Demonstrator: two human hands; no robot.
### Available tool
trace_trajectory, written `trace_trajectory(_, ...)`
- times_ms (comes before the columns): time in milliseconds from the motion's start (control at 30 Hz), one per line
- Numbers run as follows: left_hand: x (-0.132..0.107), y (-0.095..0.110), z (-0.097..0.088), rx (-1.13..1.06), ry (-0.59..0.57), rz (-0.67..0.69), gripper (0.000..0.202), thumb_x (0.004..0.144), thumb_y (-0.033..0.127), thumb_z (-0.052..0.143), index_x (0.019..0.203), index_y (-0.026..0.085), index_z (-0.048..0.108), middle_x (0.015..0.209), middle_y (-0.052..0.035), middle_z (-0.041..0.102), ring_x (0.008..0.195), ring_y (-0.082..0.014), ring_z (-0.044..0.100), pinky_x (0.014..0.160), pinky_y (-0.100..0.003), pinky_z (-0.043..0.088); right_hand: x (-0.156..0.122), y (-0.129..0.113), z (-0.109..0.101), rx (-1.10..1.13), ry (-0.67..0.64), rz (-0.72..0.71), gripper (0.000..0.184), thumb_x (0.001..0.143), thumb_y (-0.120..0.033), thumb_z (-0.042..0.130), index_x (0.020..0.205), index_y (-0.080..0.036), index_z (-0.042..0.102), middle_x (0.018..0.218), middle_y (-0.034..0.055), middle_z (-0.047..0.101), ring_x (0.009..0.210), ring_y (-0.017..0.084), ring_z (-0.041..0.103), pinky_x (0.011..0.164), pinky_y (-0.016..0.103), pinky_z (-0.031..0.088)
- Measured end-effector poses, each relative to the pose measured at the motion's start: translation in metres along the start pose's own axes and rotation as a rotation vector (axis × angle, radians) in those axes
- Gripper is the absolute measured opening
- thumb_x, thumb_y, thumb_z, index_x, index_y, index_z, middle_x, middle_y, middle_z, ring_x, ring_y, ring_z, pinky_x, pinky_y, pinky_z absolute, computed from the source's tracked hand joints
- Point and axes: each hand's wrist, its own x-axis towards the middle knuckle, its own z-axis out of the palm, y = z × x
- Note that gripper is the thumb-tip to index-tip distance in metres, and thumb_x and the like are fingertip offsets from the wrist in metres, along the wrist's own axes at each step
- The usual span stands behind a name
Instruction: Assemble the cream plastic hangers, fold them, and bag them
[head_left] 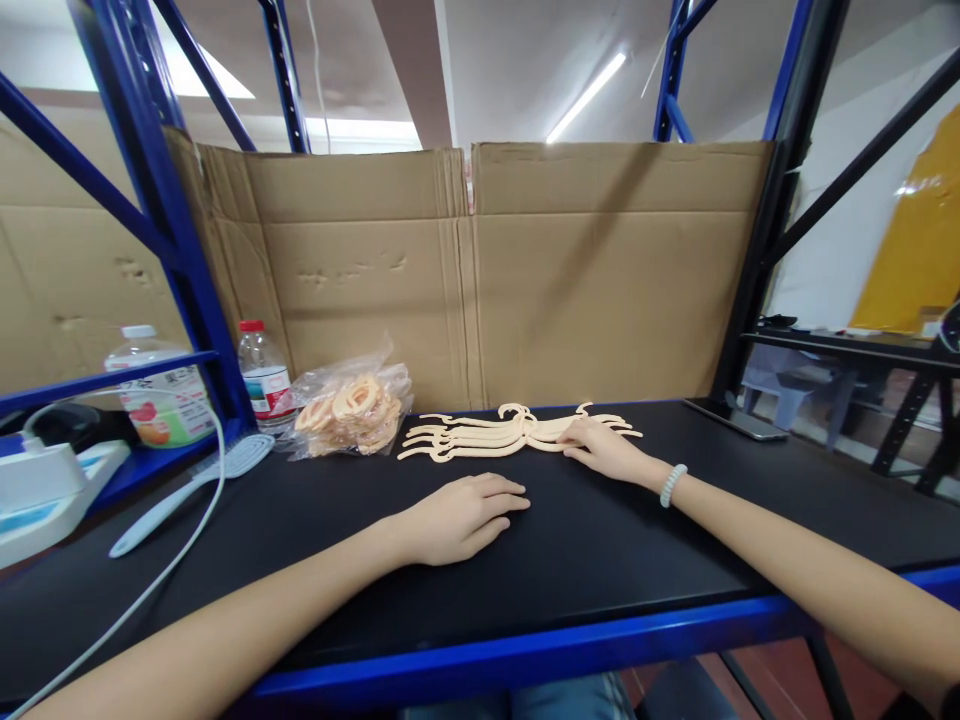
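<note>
A flat cluster of thin, curved, cream-coloured strips [487,436] lies on the black tabletop in front of the cardboard. The strips have hooked ends and come together near the middle; I cannot tell what they are. My right hand [604,448], with a pale coiled band [673,485] on its wrist, lies over the cluster's right part. Its fingertips touch the strips and do not appear to grip them. Nearer to me, my left hand [461,518] rests palm down on the tabletop, fingers stretched out and apart, holding nothing.
A clear plastic bag [352,410] of round cream pieces stands left of the cluster, beside a red-capped bottle [264,375]. A pale blue brush [191,490] and a white cable [202,530] lie at left. A phone-like slab [739,420] lies back right. Cardboard [607,290] closes the back.
</note>
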Motion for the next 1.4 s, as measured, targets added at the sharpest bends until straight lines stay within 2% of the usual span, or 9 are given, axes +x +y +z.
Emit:
trace_trajectory(200,0.002,-0.006,0.009,-0.178,0.117,-0.108,0.036,0.088,0.025,0.049,0.123,0.02,0.055,0.129,-0.0097,0.055,0.121,-0.0209,0.048,0.105,-0.037,0.036,0.002,0.004,0.002,0.061,-0.022,-0.011,0.015,0.087,-0.017,0.05,0.083,-0.016,0.065,0.085,0.0056,0.065,0.083,0.02,0.057,0.08,0.034,0.043)
trace_trajectory(367,0.004,-0.01,0.011,-0.259,0.166,-0.164,0.033,0.084,0.023,0.053,0.116,0.021,0.059,0.123,-0.0071,0.06,0.116,-0.0209,0.052,0.102,-0.037,0.038,0.002,-0.003,-0.002,0.083,-0.042,0.023,0.013,0.084,-0.013,0.051,0.078,-0.015,0.062,0.079,0.0054,0.064,0.076,0.018,0.056,0.073,0.031,0.043)
trace_trajectory(633,0.009,-0.018,0.012,-0.546,0.288,-0.402,0.025,0.08,0.022,0.054,0.102,0.018,0.065,0.114,-0.0074,0.065,0.107,-0.0217,0.058,0.094,-0.036,0.045,0.0,-0.015,-0.015,0.091,-0.069,0.074,0.009,0.083,-0.013,0.047,0.081,-0.016,0.055,0.078,0.0047,0.061,0.069,0.015,0.055,0.064,0.027,0.04)
trace_trajectory(800,0.012,-0.026,0.013,-0.821,0.389,-0.536,0.021,0.075,0.024,0.062,0.095,0.015,0.065,0.102,-0.0093,0.069,0.099,-0.023,0.063,0.085,-0.037,0.05,-0.003,-0.01,-0.026,0.092,-0.002,0.104,0.006,0.086,-0.02,0.046,0.083,-0.018,0.051,0.075,0.0025,0.059,0.066,0.014,0.054,0.061,0.025,0.039)
trace_trajectory(967,0.01,-0.023,0.006,-1.158,0.453,-0.762,0.022,0.074,0.021,0.066,0.093,0.011,0.064,0.103,-0.0132,0.068,0.096,-0.0219,0.065,0.083,-0.033,0.053,-0.006,-0.005,-0.043,0.175,0.096,0.15,0.01,0.088,-0.027,0.046,0.085,-0.018,0.05,0.071,0.0016,0.059,0.061,0.014,0.053,0.058,0.025,0.04)
trace_trajectory(1100,0.008,-0.019,0.003,-1.375,0.574,-0.851,0.034,0.077,0.02,0.067,0.107,0.009,0.056,0.115,-0.0184,0.061,0.089,-0.0222,0.068,0.088,-0.035,0.053,-0.008,-0.003,-0.053,0.234,0.211,0.183,0.015,0.087,-0.032,0.05,0.089,-0.018,0.053,0.075,0.0033,0.063,0.064,0.015,0.057,0.059,0.026,0.044)
trace_trajectory(1233,0.01,-0.017,0.005,-1.385,0.707,-0.842,0.05,0.077,0.021,0.069,0.119,0.016,0.044,0.116,-0.0136,0.057,0.087,-0.0197,0.069,0.09,-0.035,0.053,-0.009,-0.007,-0.052,0.25,0.169,0.144,0.017,0.088,-0.031,0.048,0.094,-0.017,0.055,0.078,0.0037,0.064,0.066,0.015,0.058,0.061,0.027,0.045)
trace_trajectory(1333,0.01,-0.018,0.007,-1.304,0.735,-0.8,0.046,0.076,0.019,0.069,0.114,0.018,0.044,0.105,-0.0077,0.059,0.083,-0.0151,0.067,0.089,-0.034,0.052,-0.009,-0.017,-0.049,0.217,0.084,0.088,0.017,0.089,-0.027,0.046,0.097,-0.017,0.057,0.081,0.0045,0.065,0.069,0.016,0.059,0.064,0.028,0.046)
trace_trajectory(1400,0.01,-0.019,0.008,-1.203,0.742,-0.764,0.05,0.074,0.019,0.069,0.117,0.021,0.043,0.108,-0.0062,0.058,0.081,-0.0128,0.065,0.085,-0.033,0.052,-0.009,-0.026,-0.047,0.181,0.06,0.052,0.017,0.089,-0.024,0.046,0.099,-0.017,0.057,0.085,0.0054,0.065,0.074,0.016,0.059,0.068,0.029,0.046)
